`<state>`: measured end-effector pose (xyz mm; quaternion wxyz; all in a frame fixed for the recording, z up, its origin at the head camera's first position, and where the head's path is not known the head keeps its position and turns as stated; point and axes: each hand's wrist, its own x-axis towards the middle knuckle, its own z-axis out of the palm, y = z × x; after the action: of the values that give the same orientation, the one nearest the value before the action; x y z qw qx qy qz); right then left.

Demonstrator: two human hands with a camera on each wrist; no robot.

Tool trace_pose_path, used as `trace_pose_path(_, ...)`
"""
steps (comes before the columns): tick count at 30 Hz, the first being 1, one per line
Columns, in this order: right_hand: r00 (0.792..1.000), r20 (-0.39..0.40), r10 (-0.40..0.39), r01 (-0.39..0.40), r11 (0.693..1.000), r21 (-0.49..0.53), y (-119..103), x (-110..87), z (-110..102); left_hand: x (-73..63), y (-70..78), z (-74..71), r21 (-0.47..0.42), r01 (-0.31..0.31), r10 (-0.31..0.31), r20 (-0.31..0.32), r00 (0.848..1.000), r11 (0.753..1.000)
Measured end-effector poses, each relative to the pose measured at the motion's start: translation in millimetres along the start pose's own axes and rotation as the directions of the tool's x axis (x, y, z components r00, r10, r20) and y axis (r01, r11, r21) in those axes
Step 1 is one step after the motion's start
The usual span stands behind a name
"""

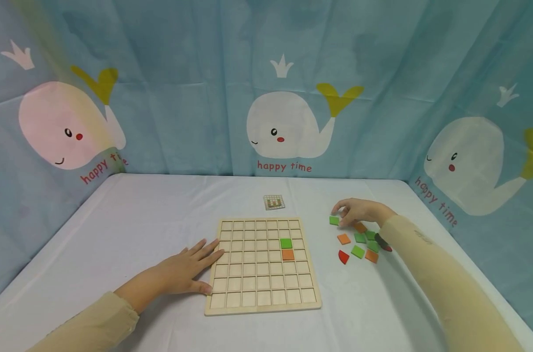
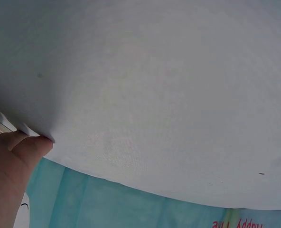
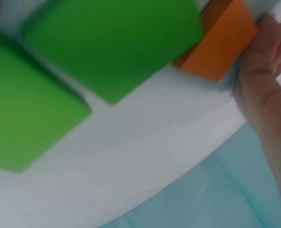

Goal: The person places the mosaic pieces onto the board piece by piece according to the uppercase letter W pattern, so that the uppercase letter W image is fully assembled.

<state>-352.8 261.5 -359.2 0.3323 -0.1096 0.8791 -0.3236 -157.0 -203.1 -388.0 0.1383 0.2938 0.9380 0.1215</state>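
In the head view my left hand (image 1: 182, 271) rests on the left edge of a wooden grid board (image 1: 248, 284), fingers spread and thumb near its lower left side. Only part of the left hand (image 2: 10, 166) shows in the left wrist view. A green square tile (image 1: 286, 243) and an orange square tile (image 1: 288, 254) sit in neighbouring cells on the board's right side. To the right of the board, my right hand (image 1: 360, 210) has its thumb and fingertips at the edges of another green square tile (image 1: 334, 221). Fingers of the right hand (image 3: 268, 71) appear curled.
Loose tiles lie below the right hand: orange squares (image 1: 344, 239), green squares (image 1: 357, 252) and a red quarter-round piece (image 1: 343, 256). A small patterned card (image 1: 273, 202) lies behind the board on the white tablecloth (image 1: 160, 210). Blue curtains (image 1: 182, 98) enclose the table's back and sides.
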Motion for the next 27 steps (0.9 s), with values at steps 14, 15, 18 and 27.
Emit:
trace_pose_path(14,0.999,0.005,-0.04,0.04,0.998,-0.052,3.7,6.2,2.2,-0.4,1.0,-0.9,-0.003,0.003,-0.003,0.006,1.0,1.0)
trace_pose_path(15,0.999,0.002,-0.042,0.042,0.997,-0.062,3.1,6.3,2.7,-0.6,1.1,-1.0,-0.001,0.004,-0.004,0.005,1.0,1.0)
trace_pose_path(18,0.999,-0.01,-0.05,0.049,0.994,-0.093,2.1,6.7,4.2,-0.8,1.3,-1.2,0.003,0.005,-0.005,0.001,1.0,1.0)
trace_pose_path(27,0.998,-0.043,-0.056,0.05,0.99,-0.131,1.0,6.4,6.6,0.9,-1.0,0.3,0.011,0.002,-0.002,0.0,1.0,1.0)
